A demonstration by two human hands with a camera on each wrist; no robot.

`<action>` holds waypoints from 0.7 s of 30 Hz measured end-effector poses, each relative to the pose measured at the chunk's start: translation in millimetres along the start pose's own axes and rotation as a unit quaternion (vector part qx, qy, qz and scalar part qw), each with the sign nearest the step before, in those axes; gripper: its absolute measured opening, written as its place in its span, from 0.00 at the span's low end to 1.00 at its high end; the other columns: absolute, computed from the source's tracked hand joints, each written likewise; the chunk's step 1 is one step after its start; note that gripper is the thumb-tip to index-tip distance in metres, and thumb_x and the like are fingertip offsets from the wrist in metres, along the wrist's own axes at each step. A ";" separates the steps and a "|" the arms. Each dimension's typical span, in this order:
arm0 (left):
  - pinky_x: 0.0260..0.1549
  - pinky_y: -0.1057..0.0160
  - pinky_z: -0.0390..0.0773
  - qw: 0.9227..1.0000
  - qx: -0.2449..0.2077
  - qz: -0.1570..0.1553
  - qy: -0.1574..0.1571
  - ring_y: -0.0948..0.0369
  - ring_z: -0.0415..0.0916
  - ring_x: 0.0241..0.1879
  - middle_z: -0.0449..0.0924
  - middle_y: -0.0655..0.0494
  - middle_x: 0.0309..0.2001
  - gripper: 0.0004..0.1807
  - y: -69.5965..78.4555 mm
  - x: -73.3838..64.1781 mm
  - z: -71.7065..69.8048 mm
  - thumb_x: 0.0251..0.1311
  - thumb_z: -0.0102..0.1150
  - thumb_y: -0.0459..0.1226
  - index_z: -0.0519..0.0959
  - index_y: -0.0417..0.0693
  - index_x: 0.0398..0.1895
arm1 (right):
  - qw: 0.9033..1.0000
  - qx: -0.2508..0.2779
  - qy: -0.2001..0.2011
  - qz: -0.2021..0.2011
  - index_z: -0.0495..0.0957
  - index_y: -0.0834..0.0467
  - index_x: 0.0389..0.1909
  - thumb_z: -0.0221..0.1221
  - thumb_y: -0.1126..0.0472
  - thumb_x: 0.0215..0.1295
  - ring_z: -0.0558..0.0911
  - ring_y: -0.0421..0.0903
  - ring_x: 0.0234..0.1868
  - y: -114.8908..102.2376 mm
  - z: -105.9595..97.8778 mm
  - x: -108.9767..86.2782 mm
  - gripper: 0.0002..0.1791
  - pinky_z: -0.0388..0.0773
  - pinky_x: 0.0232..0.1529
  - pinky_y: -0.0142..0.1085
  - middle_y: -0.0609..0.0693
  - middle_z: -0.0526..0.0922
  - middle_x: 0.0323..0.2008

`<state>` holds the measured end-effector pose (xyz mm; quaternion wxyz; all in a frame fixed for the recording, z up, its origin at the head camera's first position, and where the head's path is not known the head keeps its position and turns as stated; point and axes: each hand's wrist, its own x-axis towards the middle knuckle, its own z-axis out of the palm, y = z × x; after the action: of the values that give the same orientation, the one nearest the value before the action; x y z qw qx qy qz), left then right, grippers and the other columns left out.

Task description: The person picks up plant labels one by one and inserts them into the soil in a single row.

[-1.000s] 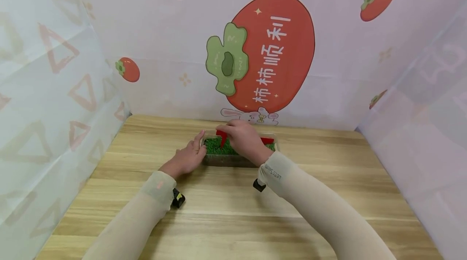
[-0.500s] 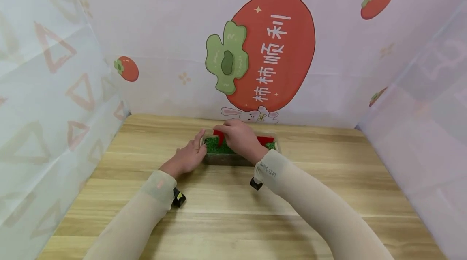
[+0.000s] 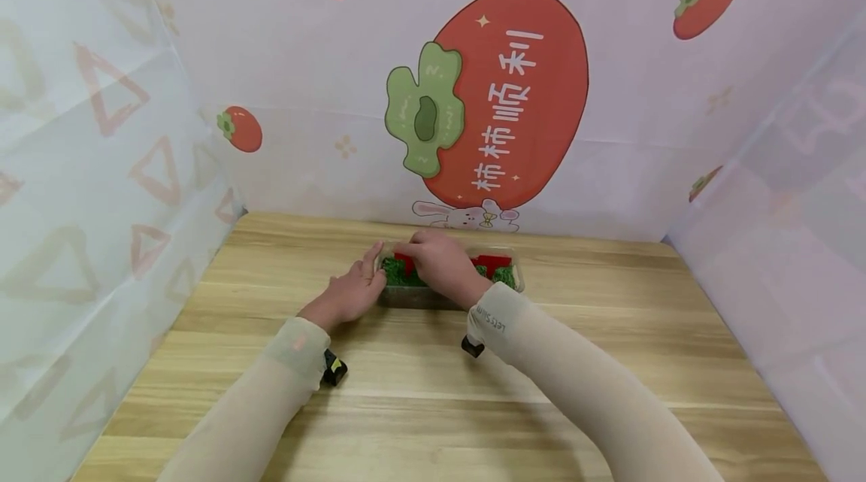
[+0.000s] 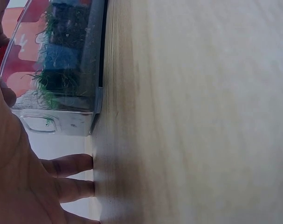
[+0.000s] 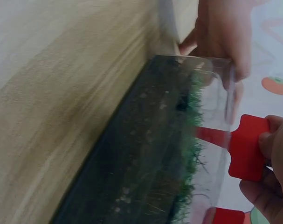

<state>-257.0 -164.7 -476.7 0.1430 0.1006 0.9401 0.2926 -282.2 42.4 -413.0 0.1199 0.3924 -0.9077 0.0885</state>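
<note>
A clear plastic planter box [image 3: 433, 298], filled with dark soil, stands near the back of the table. Green grass [image 3: 402, 276] grows across its top. My right hand [image 3: 443, 262] pinches the wide head of a red T-shaped plant label [image 5: 247, 147] above the box's left part. The label's narrow stem reaches down into the grass. Beside the box's left end, my left hand [image 3: 352, 290] spreads its fingers. In the left wrist view, several fingertips [image 4: 78, 164] rest on the tabletop while another finger [image 4: 8, 96] lies at the box's rim.
Another red plant label [image 3: 495, 262] sticks up in the right part of the grass. Behind the wooden table [image 3: 406, 392] hangs a printed backdrop [image 3: 636, 91], with pale sheets at both sides. Black wrist cameras [image 3: 334, 368] sit under the cuffs.
My right hand has moved a little left and lower, bringing the plant label's head closer to the grass. More of the right-hand label and grass shows. The left hand stays in place.
</note>
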 end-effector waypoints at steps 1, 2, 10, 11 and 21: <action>0.63 0.20 0.37 1.000 0.000 0.001 0.000 0.31 0.56 0.71 0.46 0.35 0.78 0.35 0.4 0.0 0.2 0.78 0.22 0.56 0.25 0.67 0.80 | 1.000 0.002 -0.004 -0.001 0.84 0.47 0.58 0.58 0.69 0.68 0.83 0.44 0.41 0.2 0.8 -0.3 0.22 0.83 0.45 0.36 0.48 0.86 0.40; 0.63 0.20 0.37 1.000 0.000 0.002 -0.001 0.31 0.56 0.71 0.46 0.35 0.78 0.35 0.8 0.0 0.4 0.78 0.21 0.56 0.24 0.67 0.80 | 1.000 0.004 -0.006 -0.001 0.84 0.47 0.58 0.58 0.69 0.68 0.83 0.44 0.41 0.4 1.5 -0.7 0.22 0.83 0.44 0.36 0.48 0.86 0.40; 0.63 0.20 0.38 1.000 0.004 0.004 -0.001 0.32 0.56 0.72 0.47 0.35 0.78 0.35 1.7 0.0 -0.1 0.77 0.22 0.56 0.26 0.67 0.81 | 1.000 -0.014 -0.015 -0.023 0.83 0.46 0.59 0.58 0.70 0.67 0.84 0.43 0.39 0.6 9.0 -1.6 0.24 0.83 0.42 0.35 0.47 0.87 0.40; 0.63 0.20 0.38 1.000 0.003 0.005 0.000 0.32 0.55 0.72 0.47 0.35 0.78 0.35 1.7 0.1 -0.5 0.77 0.22 0.56 0.26 0.66 0.81 | 0.999 -0.016 -0.018 -0.024 0.83 0.46 0.59 0.58 0.70 0.68 0.84 0.42 0.39 0.6 10.0 -1.2 0.24 0.83 0.43 0.35 0.47 0.87 0.41; 0.63 0.20 0.36 1.000 -0.009 0.003 -0.001 0.31 0.54 0.72 0.44 0.35 0.79 0.35 0.3 -1.7 -1.8 0.77 0.21 0.56 0.26 0.67 0.81 | 0.999 0.016 -0.034 0.003 0.83 0.46 0.59 0.57 0.71 0.67 0.84 0.43 0.42 -2.5 8.7 3.1 0.25 0.83 0.47 0.36 0.46 0.88 0.42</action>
<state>-255.9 -165.8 -474.7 0.1443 0.1027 0.9369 0.3015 -283.7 36.4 -420.2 0.0826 0.3947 -0.9106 0.0900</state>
